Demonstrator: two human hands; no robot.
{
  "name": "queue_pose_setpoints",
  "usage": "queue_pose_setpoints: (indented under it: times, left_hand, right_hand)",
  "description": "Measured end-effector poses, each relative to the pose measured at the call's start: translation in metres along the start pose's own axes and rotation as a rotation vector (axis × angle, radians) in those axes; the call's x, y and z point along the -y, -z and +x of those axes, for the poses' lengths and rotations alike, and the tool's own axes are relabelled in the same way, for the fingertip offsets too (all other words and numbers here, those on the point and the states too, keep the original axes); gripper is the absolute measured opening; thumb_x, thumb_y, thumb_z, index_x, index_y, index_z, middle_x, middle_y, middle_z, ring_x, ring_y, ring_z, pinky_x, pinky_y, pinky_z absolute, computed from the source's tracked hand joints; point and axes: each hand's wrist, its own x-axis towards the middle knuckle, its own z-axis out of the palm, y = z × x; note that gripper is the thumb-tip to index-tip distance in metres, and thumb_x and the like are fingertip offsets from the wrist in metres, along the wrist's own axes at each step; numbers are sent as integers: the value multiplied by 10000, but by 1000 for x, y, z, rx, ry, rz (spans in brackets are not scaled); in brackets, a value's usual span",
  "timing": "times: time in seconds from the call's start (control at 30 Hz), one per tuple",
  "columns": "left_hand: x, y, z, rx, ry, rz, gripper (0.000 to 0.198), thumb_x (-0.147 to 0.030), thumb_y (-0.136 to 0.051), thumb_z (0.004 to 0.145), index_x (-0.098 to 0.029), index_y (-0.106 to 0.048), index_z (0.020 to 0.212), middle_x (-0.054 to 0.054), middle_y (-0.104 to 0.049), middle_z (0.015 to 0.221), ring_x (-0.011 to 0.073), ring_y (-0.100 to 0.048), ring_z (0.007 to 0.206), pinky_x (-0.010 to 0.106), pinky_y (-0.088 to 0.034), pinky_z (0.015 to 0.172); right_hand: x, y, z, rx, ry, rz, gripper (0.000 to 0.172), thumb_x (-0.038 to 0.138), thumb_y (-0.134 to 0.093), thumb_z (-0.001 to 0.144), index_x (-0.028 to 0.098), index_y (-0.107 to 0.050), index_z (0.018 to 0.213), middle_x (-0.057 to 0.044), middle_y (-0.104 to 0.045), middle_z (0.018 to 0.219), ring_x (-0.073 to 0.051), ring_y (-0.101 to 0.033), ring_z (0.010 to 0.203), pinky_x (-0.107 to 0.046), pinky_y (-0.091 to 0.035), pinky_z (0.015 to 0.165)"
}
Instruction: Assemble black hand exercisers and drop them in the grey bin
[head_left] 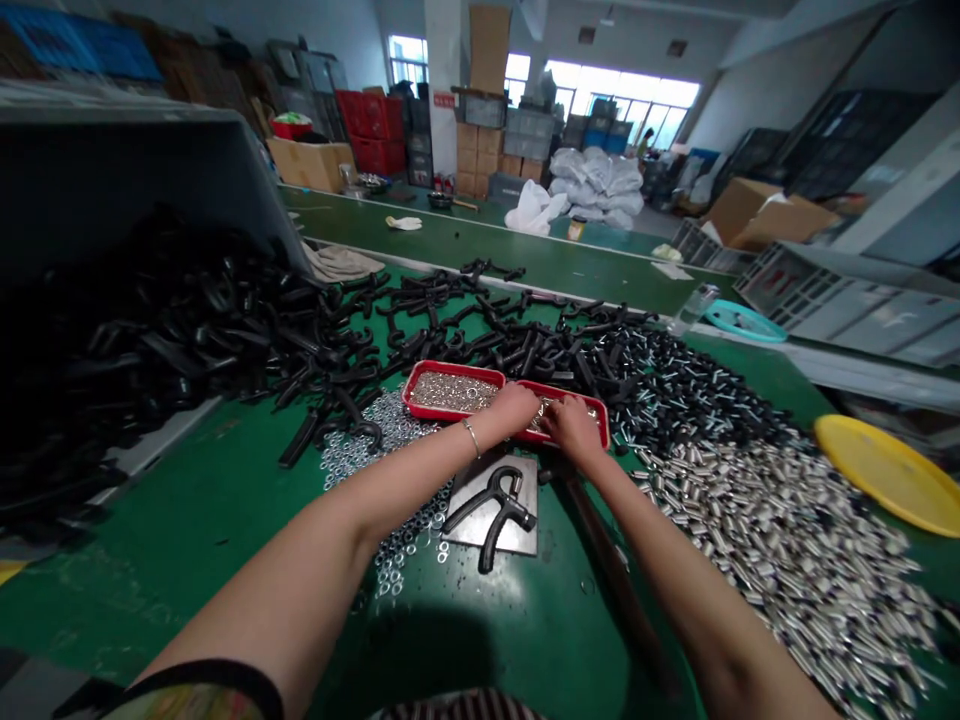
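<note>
Both hands work over the right-hand red tray (604, 428), which holds small metal pieces. My left hand (516, 404) curls over its left end, fingers pressed together. My right hand (573, 424) is close beside it, fingers bent down and closed among the pieces. What either hand holds is too small and hidden to make out. The left red tray (417, 410) is filled with tiny shiny parts. In front, a black hand-grip exerciser (496, 505) lies on a metal plate (529, 540). A hammer (611, 560) lies by my right forearm.
Black handles (217, 310) are heaped left and behind the trays. Steel nuts or washers (352, 455) are scattered left. Dark-headed bolts (690, 390) and silver cylinders (757, 530) are piled right, near a yellow lid (892, 470). A green conveyor (465, 235) runs behind.
</note>
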Motion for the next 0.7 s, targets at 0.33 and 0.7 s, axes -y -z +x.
queue_pose_setpoints:
  times: [0.33, 0.7]
  left_hand:
    - [-3, -27, -14, -165, 75, -32, 235, -124, -405, 985, -80, -633, 1020, 173, -662, 1011, 298, -595, 1037, 459, -382, 948]
    - [1, -21, -96, -430, 238, -508, 136, -264, -509, 989, -173, -601, 949, 54, -607, 980, 186, -583, 938, 309, -460, 862]
  right_hand:
    - [-5, -12, 4, -21, 57, 144, 115, 223, -544, 936, 145, -628, 928, -168, -652, 1042, -293, -556, 1029, -379, -418, 897]
    - [4, 2, -63, -135, -1, 806, 251, 416, -481, 976, 201, -611, 966, -43, -678, 903, -178, -619, 773, -282, -484, 718]
